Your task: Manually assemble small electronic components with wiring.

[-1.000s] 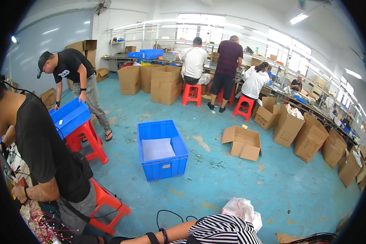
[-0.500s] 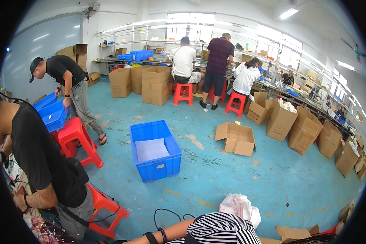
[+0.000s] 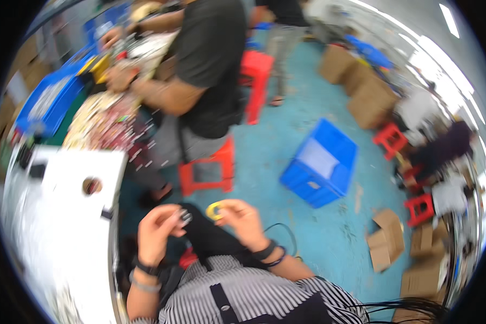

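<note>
Both my hands are raised in front of my striped shirt, above my lap. My left hand [image 3: 159,229] pinches a small dark and silvery piece [image 3: 186,217]; blur hides what kind of thing it is. My right hand [image 3: 241,221] holds a small yellow ring-shaped thing [image 3: 214,211], possibly a roll of tape, between thumb and fingers. The two pieces are apart, with a short gap between them. To the left of my left hand stands a white table [image 3: 75,227] with a round hole in its top.
A co-worker in a dark shirt [image 3: 208,59] works at a bench with a heap of wires [image 3: 105,121] ahead. Nearby are a blue bin [image 3: 54,102], a red stool [image 3: 213,167], a blue crate [image 3: 329,178] and an opened cardboard box [image 3: 386,243] on the floor.
My view has swung left and down, bringing both my hands, the white table and the wire heap into sight. Earlier only one of my forearms showed at the lower edge.
</note>
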`<act>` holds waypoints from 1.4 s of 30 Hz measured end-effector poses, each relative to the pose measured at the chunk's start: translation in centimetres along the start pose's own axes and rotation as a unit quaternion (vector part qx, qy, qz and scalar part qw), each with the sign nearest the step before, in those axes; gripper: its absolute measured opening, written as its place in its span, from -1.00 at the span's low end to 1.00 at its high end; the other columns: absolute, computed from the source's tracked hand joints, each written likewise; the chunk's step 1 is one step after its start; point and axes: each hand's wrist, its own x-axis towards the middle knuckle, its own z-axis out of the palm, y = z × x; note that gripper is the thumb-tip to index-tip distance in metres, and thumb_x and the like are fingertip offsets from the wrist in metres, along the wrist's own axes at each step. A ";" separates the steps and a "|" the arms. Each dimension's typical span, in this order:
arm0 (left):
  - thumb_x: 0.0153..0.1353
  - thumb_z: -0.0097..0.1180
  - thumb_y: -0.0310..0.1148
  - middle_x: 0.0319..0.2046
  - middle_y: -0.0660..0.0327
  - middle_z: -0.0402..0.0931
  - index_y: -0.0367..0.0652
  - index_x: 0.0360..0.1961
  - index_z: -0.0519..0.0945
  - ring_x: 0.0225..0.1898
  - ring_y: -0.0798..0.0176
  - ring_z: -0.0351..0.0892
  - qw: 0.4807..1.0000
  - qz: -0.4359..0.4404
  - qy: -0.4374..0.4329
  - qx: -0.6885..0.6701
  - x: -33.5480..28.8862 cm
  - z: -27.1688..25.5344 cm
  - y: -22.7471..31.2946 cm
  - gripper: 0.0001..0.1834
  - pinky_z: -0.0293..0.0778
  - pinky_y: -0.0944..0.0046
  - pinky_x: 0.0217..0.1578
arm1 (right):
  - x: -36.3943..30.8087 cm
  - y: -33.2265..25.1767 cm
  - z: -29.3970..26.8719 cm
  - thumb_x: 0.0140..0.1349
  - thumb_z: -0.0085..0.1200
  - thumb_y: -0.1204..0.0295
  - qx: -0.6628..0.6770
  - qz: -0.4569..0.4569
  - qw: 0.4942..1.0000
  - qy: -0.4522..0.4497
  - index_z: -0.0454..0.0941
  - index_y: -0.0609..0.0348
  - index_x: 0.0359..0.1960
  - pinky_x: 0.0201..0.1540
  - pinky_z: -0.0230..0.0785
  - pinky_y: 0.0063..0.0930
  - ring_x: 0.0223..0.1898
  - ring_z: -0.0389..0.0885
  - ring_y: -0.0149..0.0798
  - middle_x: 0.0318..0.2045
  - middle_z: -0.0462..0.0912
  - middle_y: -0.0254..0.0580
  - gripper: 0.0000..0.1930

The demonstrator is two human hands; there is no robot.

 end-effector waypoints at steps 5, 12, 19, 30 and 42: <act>0.24 0.14 -0.52 -0.31 0.19 0.64 -0.31 -0.10 0.58 -0.39 0.42 0.61 0.999 -0.015 0.009 -0.040 0.4 -0.4 -1.9 -0.79 0.54 0.50 -0.50 | -0.1 -0.6 1.0 0.29 0.08 0.58 0.030 0.023 0.994 -0.102 0.48 0.37 -0.11 -0.13 0.58 -0.51 -0.21 0.64 -0.37 -0.22 0.63 -0.13 -0.83; 0.29 0.10 -0.47 -0.31 0.20 0.62 -0.33 -0.05 0.57 -0.38 0.45 0.60 0.996 -0.056 -0.013 -0.062 -0.9 -0.4 -2.1 -0.76 0.60 0.48 -0.44 | -0.5 0.5 2.4 0.28 0.10 0.57 -0.023 0.055 0.987 -0.148 0.49 0.35 -0.10 -0.11 0.52 -0.57 -0.21 0.64 -0.38 -0.20 0.64 -0.15 -0.81; 0.36 0.03 -0.40 -0.27 0.18 0.61 -0.31 -0.01 0.58 -0.33 0.46 0.57 0.995 -0.050 -0.040 -0.078 -1.1 -0.2 -2.7 -0.73 0.63 0.47 -0.37 | -0.5 1.0 2.6 0.24 0.15 0.56 -0.088 -0.024 0.990 -0.112 0.58 0.32 -0.17 -0.18 0.49 -0.64 -0.27 0.62 -0.44 -0.25 0.56 -0.25 -0.85; 0.36 0.01 -0.41 -0.34 0.15 0.60 -0.37 -0.05 0.57 -0.43 0.36 0.61 0.995 -0.058 -0.073 -0.046 -1.0 1.0 -2.7 -0.74 0.61 0.39 -0.37 | -0.8 0.9 2.2 0.22 0.16 0.57 -0.120 -0.017 0.991 -0.065 0.60 0.29 -0.22 -0.23 0.49 -0.60 -0.30 0.62 -0.43 -0.29 0.57 -0.26 -0.89; 0.30 0.11 -0.43 -0.28 0.12 0.62 -0.35 -0.03 0.56 -0.41 0.35 0.59 0.997 -0.043 -0.046 -0.037 -0.2 0.9 -3.7 -0.73 0.55 0.39 -0.34 | 0.3 2.3 1.7 0.24 0.16 0.45 -0.087 -0.030 0.992 -0.092 0.44 0.22 -0.25 -0.35 0.30 -0.64 -0.42 0.41 -0.54 -0.43 0.47 -0.41 -0.83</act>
